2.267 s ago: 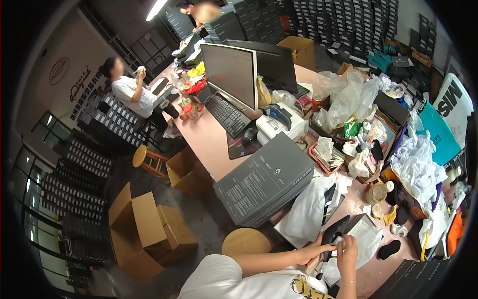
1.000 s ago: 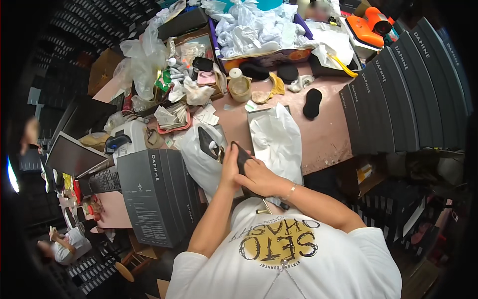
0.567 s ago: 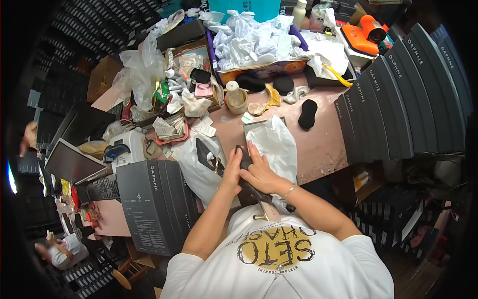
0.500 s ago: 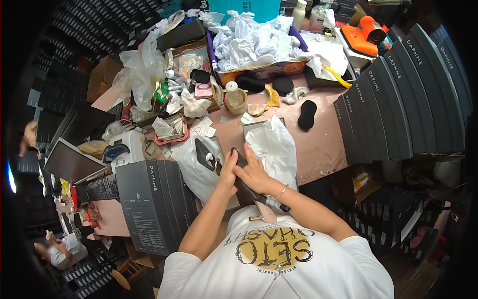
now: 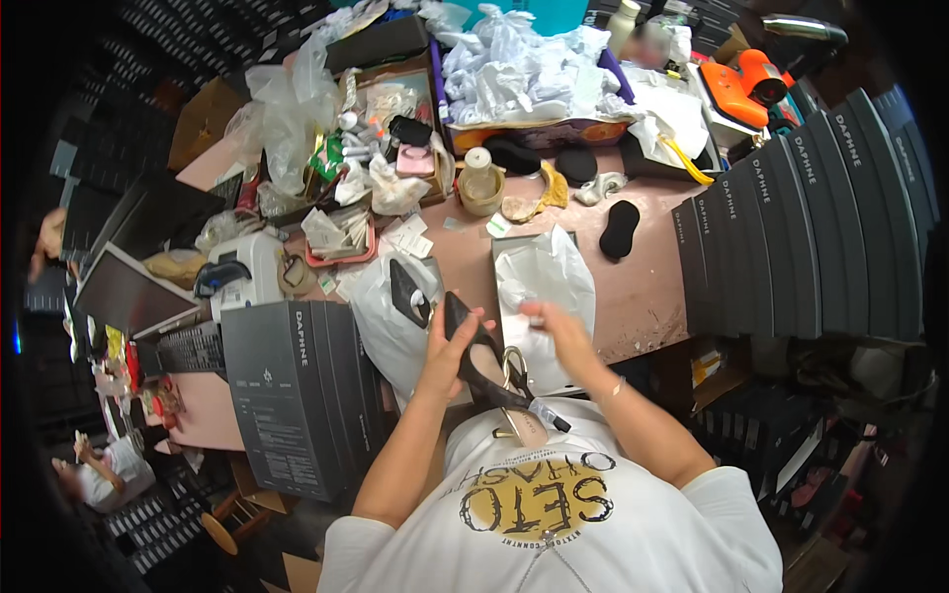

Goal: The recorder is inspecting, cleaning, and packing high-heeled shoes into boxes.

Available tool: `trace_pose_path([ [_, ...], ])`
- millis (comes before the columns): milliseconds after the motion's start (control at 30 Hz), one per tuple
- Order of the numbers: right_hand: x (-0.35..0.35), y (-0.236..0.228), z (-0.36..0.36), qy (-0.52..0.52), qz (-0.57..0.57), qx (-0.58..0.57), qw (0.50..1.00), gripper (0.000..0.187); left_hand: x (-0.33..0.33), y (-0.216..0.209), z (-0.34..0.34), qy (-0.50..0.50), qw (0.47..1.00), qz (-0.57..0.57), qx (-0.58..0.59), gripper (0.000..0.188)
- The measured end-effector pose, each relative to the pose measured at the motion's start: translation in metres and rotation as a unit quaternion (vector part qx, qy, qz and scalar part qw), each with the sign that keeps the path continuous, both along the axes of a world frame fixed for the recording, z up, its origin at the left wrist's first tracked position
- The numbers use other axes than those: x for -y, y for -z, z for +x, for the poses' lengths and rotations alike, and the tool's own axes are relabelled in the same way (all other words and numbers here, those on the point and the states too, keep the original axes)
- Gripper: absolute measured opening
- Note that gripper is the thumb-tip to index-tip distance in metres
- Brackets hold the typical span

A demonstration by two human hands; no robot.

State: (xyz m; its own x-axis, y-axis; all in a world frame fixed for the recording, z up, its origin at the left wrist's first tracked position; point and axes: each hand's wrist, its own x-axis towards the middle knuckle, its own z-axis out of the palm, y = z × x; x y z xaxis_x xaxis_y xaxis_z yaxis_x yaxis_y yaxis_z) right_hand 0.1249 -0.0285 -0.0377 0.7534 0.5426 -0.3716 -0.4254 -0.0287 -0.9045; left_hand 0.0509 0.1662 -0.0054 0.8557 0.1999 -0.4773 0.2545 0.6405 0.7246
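Observation:
My left hand point(image 5: 442, 358) is closed around a black pointed high-heeled shoe point(image 5: 481, 386), toe facing away from me. A gold-coloured ring-shaped trim stands out at its side, and clear wrap covers part of its heel near my shirt. My right hand point(image 5: 565, 341) is apart from the shoe, over the open shoe box point(image 5: 497, 259) lined with white tissue paper point(image 5: 549, 272). Its fingers are bent and smeared by motion. Left of my left hand, a second black pointed shoe point(image 5: 403, 287) lies on white wrapping point(image 5: 371, 321).
Stacks of dark grey shoe boxes rise at the right point(image 5: 781, 227) and left point(image 5: 282, 395). A purple box point(image 5: 539, 133) of crumpled white paper stands at the back. Nearby are a jar point(image 5: 481, 188), a black insole-shaped pad point(image 5: 620, 229) and an orange device point(image 5: 733, 94).
My right hand has come off the shoe and moved right, over the tissue-lined box. My left hand keeps hold of the shoe, which is now more exposed. The whole view has shifted slightly.

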Motion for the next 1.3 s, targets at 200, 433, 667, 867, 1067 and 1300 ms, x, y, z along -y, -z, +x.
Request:
trace_pose_path([
  [200, -0.029, 0.087, 0.047, -0.246, -0.330, 0.553, 0.725, 0.047, 0.038, -0.011, -0.031, -0.026, 0.988, -0.113, -0.106, 0.047],
  [433, -0.020, -0.020, 0.042, 0.021, -0.032, 0.046, 0.998, 0.031, 0.051, 0.001, -0.038, -0.072, 0.976, -0.167, -0.117, 0.035],
  [667, -0.011, -0.058, -0.001, -0.101, -0.161, 0.402, 0.896, 0.021, 0.049, -0.002, -0.031, 0.026, 0.977, -0.204, -0.052, 0.044],
  [867, -0.019, -0.062, 0.011, -0.124, -0.240, 0.480, 0.835, 0.017, 0.059, 0.001, -0.024, 0.040, 0.966, -0.240, -0.084, 0.040],
  [1067, -0.011, -0.092, 0.004, -0.180, -0.244, 0.460, 0.834, 0.022, 0.057, -0.008, -0.023, 0.053, 0.975, -0.211, -0.048, 0.040],
  [1300, -0.035, -0.050, 0.017, -0.126, -0.308, 0.564, 0.756, 0.024, 0.060, 0.020, -0.020, 0.047, 0.966, -0.243, -0.072, 0.032],
])
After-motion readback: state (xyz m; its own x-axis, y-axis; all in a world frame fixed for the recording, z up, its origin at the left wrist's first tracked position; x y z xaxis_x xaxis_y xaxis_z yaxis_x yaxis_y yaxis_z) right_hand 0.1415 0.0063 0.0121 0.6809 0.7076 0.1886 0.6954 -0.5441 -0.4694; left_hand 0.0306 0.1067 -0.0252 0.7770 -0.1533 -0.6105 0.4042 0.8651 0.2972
